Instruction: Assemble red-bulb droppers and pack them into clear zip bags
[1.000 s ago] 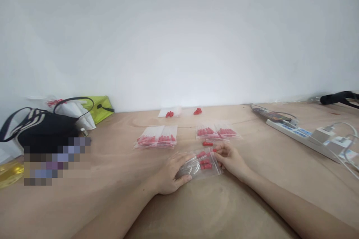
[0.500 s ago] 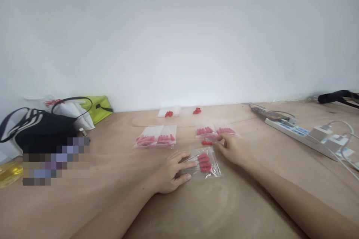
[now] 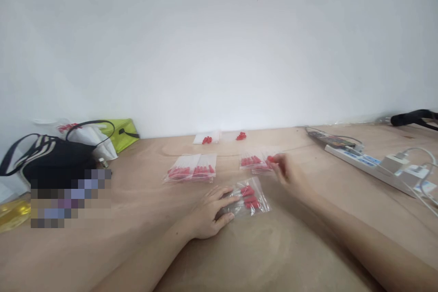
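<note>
My left hand (image 3: pixel 214 210) lies with its fingers spread over the near edge of a clear zip bag (image 3: pixel 263 207), touching it. Several red, slender pieces (image 3: pixel 251 203) are inside that bag; their exact kind is hard to make out. My right hand (image 3: pixel 289 174) is closed in a pinch, with a small red piece (image 3: pixel 272 159) at its fingertips. It is raised just right of the filled bags (image 3: pixel 251 161), which hold similar red pieces. Left of these lie more filled bags (image 3: pixel 190 167), overlapping one another.
Along the wall are two small heaps of red pieces (image 3: pixel 207 140), one on white bags. A black bag (image 3: pixel 56 157) and a lime-green bag (image 3: pixel 125 134) stand at left. A white power strip (image 3: pixel 362 162) with chargers and cables runs along the right.
My right hand has picked up the red piece that lay on the table and lifted it slightly up and right. My left hand stays on the bag.
</note>
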Action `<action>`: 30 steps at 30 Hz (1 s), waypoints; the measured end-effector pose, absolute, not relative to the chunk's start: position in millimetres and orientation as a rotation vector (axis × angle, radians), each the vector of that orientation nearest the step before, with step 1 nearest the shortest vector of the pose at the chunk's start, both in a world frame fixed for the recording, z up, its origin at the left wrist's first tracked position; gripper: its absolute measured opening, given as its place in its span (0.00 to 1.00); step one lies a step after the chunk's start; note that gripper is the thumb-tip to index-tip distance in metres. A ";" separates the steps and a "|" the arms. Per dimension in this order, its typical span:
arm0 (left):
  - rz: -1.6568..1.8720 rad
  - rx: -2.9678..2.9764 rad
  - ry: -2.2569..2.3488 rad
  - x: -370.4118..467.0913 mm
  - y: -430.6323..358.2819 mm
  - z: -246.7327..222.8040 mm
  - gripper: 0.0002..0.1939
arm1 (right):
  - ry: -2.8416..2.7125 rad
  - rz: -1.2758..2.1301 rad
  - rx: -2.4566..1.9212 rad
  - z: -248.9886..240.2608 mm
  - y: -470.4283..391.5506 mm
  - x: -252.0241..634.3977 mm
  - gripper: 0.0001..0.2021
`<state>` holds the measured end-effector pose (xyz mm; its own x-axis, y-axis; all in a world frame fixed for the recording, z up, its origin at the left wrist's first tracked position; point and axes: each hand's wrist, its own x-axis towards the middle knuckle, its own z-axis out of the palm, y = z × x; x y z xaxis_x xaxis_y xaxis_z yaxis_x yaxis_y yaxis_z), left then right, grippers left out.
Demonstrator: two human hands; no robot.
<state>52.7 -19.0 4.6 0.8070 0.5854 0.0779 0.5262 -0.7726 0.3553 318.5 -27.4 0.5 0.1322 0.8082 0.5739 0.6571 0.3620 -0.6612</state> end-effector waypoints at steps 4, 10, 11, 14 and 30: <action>0.270 2.699 0.841 53.2 -18.6 4.9 0.23 | -1.206 0.401 -1.191 -5.4 -43.8 328.6 0.20; 0.289 2.730 0.841 53.9 -18.0 4.4 0.23 | -0.849 0.701 -1.102 -22.9 -42.3 319.7 0.24; 0.288 2.731 0.844 53.9 -18.1 4.3 0.23 | -0.830 0.708 -1.099 -23.4 -41.3 317.1 0.24; 0.298 2.733 0.846 53.9 -18.5 4.2 0.23 | -0.810 0.755 -1.091 -22.7 -40.9 309.8 0.23; 0.361 2.669 0.828 54.7 -19.1 5.7 0.29 | -1.559 0.952 -1.236 -26.2 -46.7 294.1 0.11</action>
<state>54.7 -19.1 5.7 0.7998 0.5830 0.1428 0.5014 -0.7798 0.3749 294.1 -46.7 -26.2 -0.0932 0.9785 0.1839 0.2834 0.2032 -0.9372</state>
